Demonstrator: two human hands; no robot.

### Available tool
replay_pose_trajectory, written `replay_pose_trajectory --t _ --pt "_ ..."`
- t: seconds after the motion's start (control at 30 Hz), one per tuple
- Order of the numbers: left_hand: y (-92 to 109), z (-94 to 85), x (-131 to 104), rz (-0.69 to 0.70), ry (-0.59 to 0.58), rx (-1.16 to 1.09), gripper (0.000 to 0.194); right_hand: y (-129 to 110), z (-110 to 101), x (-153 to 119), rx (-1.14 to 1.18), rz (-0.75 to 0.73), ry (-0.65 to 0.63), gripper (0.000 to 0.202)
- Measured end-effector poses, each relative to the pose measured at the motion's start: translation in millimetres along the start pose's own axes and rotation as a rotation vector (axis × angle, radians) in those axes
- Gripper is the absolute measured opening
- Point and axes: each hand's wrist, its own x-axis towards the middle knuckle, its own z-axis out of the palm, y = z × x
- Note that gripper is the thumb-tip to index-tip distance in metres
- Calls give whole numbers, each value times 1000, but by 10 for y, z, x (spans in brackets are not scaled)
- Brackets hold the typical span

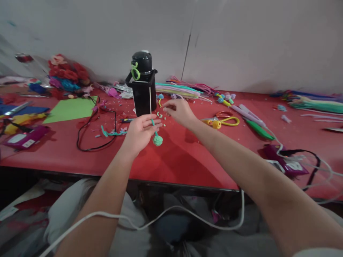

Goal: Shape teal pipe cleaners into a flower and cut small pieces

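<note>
My left hand (pixel 140 132) holds a thin green stem between its fingers, with a round mint-green piece (pixel 158 140) hanging below them. To its right, my right hand (pixel 179 109) is held over small green and yellow bits (pixel 160 115) on the red table (pixel 177 160). The fingertips of my right hand are pinched together; what they hold, if anything, is too small to name. A black phone (pixel 143 99) leans upright against a black bottle (pixel 144 62) behind my left hand.
Scissors with yellow and red handles (pixel 230 121) lie right of my right hand. A green sheet (pixel 70 109) and black cable (pixel 92 147) are at left. Pipe cleaners (pixel 179 89) run along the back. Purple boxes (pixel 26 137) sit at both sides. A white cable (pixel 150 223) hangs in front.
</note>
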Motion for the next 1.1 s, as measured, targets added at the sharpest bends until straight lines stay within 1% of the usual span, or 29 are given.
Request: replay_pose_trajectory --t 0.1,0.23,0.3,0.37,0.4,0.47,0.6,0.7,0.8,0.87,1.0,1.1 --pt "-14 49 3 -9 -13 -16 32 -144 -155 -502 157 7 -11 19" --pt "-23 179 -8 -12 -96 -27 33 -231 -380 -1159 227 91 -10 14" --pt "-27 266 -19 -3 -161 -41 35 -217 -481 -1394 280 147 3 17" --pt "-37 351 -27 12 -231 -56 37 -181 -569 -1549 354 213 31 26" --pt "-44 388 -30 17 -261 -64 37 -162 -607 -1599 394 241 47 28" --pt "-60 449 -36 21 -296 -80 36 -138 -667 -1653 462 278 73 27" --pt "-75 530 -48 18 -324 -94 36 -164 -723 -1650 486 271 94 20" --pt "-75 569 -66 20 -346 -110 37 -195 -711 -1635 438 225 123 19" --pt "-77 591 -92 14 -359 -126 38 -204 -676 -1645 416 192 155 22" --pt "-84 597 -111 -1 -367 -129 39 -222 -656 -1657 416 180 152 23" --pt "-116 599 -138 -8 -366 -124 40 -311 -630 -1671 424 181 120 18" --pt "-145 601 -141 -2 -360 -122 39 -376 -605 -1679 344 153 156 13"
